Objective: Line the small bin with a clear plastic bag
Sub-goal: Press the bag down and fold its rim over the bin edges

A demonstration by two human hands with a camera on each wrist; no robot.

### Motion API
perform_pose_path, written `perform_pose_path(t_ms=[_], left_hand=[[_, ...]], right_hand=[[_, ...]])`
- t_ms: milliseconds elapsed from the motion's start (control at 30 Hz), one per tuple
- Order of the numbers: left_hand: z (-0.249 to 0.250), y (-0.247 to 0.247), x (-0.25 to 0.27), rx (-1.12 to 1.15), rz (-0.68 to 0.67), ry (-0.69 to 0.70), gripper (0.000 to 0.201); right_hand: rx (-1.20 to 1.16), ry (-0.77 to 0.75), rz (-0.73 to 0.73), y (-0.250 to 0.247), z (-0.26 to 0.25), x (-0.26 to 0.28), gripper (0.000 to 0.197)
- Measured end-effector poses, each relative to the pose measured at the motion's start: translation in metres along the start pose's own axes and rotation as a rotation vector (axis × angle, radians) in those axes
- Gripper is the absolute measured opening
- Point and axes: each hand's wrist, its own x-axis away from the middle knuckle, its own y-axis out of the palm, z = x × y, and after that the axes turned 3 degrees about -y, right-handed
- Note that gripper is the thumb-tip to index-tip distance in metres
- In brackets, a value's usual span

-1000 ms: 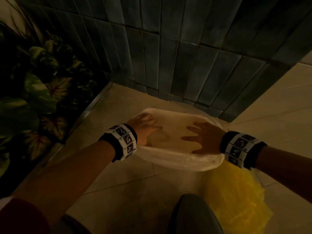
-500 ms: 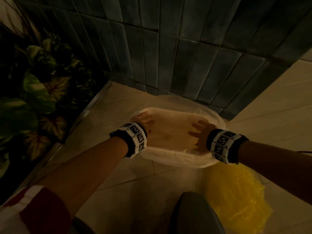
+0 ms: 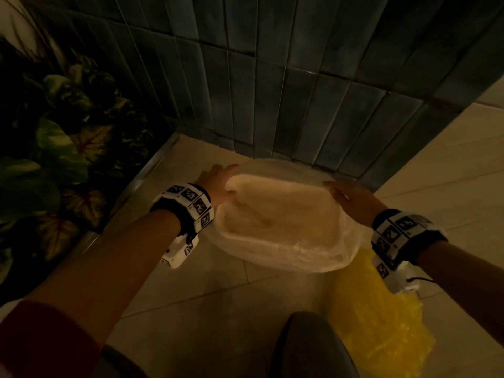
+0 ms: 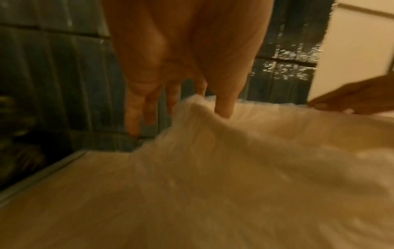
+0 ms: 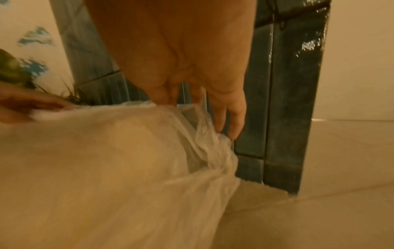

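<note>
The left hand sits at the far left edge of the small bin, its thumb pressed into the clear plastic bag and pinching a raised fold of it, while the other fingers hang straight down outside the film. The right hand is at the opposite, right edge, fingers pointing down with the tips caught in gathered folds of the same bag; the blurred right wrist view does not show plainly whether they curl round the plastic or only press on it.

Between the two hands the bag is spread over the mouth of the bin, sagging into a shallow hollow, and its film hangs down over the rim on the near side. The bin stands on the tiled floor, close to the dark blue-green tiled wall.

Just beside the bin on the near right lies a crumpled yellow plastic bag. Leafy plants fill the left side. A grey-clad knee shows at the bottom edge.
</note>
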Motion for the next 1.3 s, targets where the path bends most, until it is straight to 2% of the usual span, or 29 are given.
perform_pose_path(t_ms=[67, 200, 433, 467, 533, 600, 667, 700, 767, 833, 900, 967, 1033, 1100, 1133, 1200, 1267, 1300], left_hand=[[-0.005, 0.008, -0.001, 0.104, -0.067, -0.066, 0.070], [-0.002, 0.019, 0.003, 0.203, 0.004, -0.117, 0.054], [0.003, 0.022, 0.006, 0.265, 0.013, -0.166, 0.049], [0.002, 0.021, 0.007, 0.340, -0.008, -0.172, 0.050], [-0.006, 0.021, 0.008, 0.555, -0.043, -0.203, 0.057], [-0.020, 0.023, 0.008, 0.726, -0.034, -0.284, 0.063], [-0.039, 0.032, 0.006, 0.844, -0.029, -0.442, 0.064], [-0.046, 0.036, 0.009, 0.862, -0.057, -0.528, 0.066], [-0.057, 0.046, 0.014, 0.881, -0.152, -0.603, 0.065], [-0.058, 0.054, 0.022, 0.959, -0.207, -0.578, 0.051], [-0.059, 0.061, 0.024, 0.954, -0.176, -0.510, 0.031], [-0.060, 0.067, 0.021, 0.919, -0.105, -0.472, 0.025], [-0.056, 0.068, 0.018, 1.015, -0.048, -0.447, 0.030], [-0.061, 0.078, 0.006, 1.148, -0.017, -0.457, 0.035], [-0.066, 0.083, 0.000, 1.208, -0.008, -0.472, 0.046], [-0.079, 0.096, -0.014, 1.362, 0.002, -0.542, 0.066], [-0.077, 0.098, -0.014, 1.380, 0.000, -0.582, 0.068], [-0.068, 0.088, -0.003, 1.310, -0.027, -0.590, 0.067]], right_hand=[[-0.125, 0.086, -0.022, 0.005, 0.002, -0.001, 0.043], [-0.326, 0.187, 0.025, 0.012, 0.011, -0.005, 0.039], [-0.290, 0.288, -0.108, 0.031, 0.030, 0.009, 0.037], [-0.335, 0.303, -0.102, 0.032, 0.032, 0.011, 0.038], [-0.598, 0.371, -0.038, 0.032, 0.036, 0.018, 0.041], [-0.846, 0.451, 0.075, 0.032, 0.040, 0.026, 0.045], [-0.980, 0.531, 0.158, 0.034, 0.043, 0.034, 0.048], [-1.011, 0.565, 0.164, 0.035, 0.044, 0.039, 0.046], [-1.022, 0.597, 0.110, 0.041, 0.045, 0.046, 0.041], [-1.024, 0.596, 0.048, 0.047, 0.046, 0.051, 0.038], [-1.065, 0.583, 0.038, 0.053, 0.045, 0.054, 0.036], [-1.163, 0.545, 0.048, 0.058, 0.045, 0.055, 0.039], [-1.322, 0.485, 0.048, 0.061, 0.046, 0.053, 0.041], [-1.494, 0.505, 0.055, 0.062, 0.049, 0.048, 0.041], [-1.545, 0.529, 0.071, 0.063, 0.051, 0.045, 0.044], [-1.535, 0.544, 0.094, 0.064, 0.053, 0.039, 0.045], [-1.483, 0.530, 0.089, 0.068, 0.053, 0.036, 0.050], [-1.438, 0.509, 0.082, 0.069, 0.051, 0.035, 0.047]])
